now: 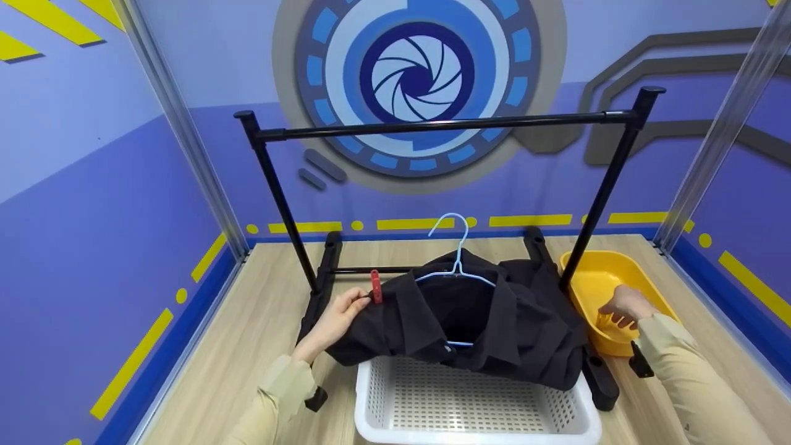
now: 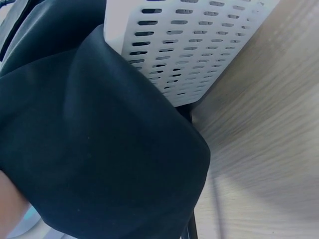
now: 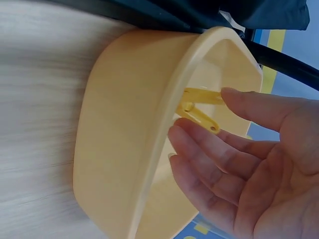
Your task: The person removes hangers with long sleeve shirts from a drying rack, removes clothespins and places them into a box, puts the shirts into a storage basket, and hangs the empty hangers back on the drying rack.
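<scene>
A black collared shirt (image 1: 507, 364) hangs on a light blue hanger (image 1: 458, 252) whose hook points up. My left hand (image 1: 337, 316) pinches the shirt at its left shoulder, beside a red clothespin (image 1: 376, 286) clipped there. In the left wrist view the shirt's dark cloth (image 2: 114, 144) covers most of the frame, and only a bit of that hand shows at the edge. Over the yellow basin (image 1: 609, 264), my right hand (image 1: 630, 304) reaches inside. The right wrist view shows its thumb and fingers holding a yellow clothespin (image 3: 203, 95) by the arms.
A black garment rack (image 1: 432, 127) stands behind and around the shirt, its top bar well above the hanger. Below the shirt, a white perforated basket (image 1: 476, 437) sits at the front. The basin stands by the rack's right foot (image 1: 600, 383). Patterned walls close in the wooden tabletop (image 1: 247, 327).
</scene>
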### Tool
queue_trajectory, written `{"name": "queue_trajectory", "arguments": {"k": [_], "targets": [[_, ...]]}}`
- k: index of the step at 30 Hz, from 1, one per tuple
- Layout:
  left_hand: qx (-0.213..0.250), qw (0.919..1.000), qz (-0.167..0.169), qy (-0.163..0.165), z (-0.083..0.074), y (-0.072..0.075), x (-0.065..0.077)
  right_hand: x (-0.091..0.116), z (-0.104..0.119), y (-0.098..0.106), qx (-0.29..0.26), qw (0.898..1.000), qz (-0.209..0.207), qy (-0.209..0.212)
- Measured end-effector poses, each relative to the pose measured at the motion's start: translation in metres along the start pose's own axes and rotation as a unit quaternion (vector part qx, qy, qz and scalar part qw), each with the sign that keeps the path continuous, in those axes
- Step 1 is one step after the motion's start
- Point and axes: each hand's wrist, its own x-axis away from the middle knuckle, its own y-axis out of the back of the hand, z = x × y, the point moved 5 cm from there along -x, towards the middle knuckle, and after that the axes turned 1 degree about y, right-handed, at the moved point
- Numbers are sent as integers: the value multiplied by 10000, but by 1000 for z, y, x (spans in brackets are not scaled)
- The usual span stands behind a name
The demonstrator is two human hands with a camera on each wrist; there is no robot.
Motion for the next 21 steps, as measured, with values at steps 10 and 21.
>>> {"name": "queue_trajectory", "arguments": {"k": [10,21], "targets": [[73,10000,14,13,-1,0,0,1,0,1,-74,10000,-50,-38],[104,9999,59,-112,-1,0,0,4,-2,3,-169,9999,-35,8]]}}
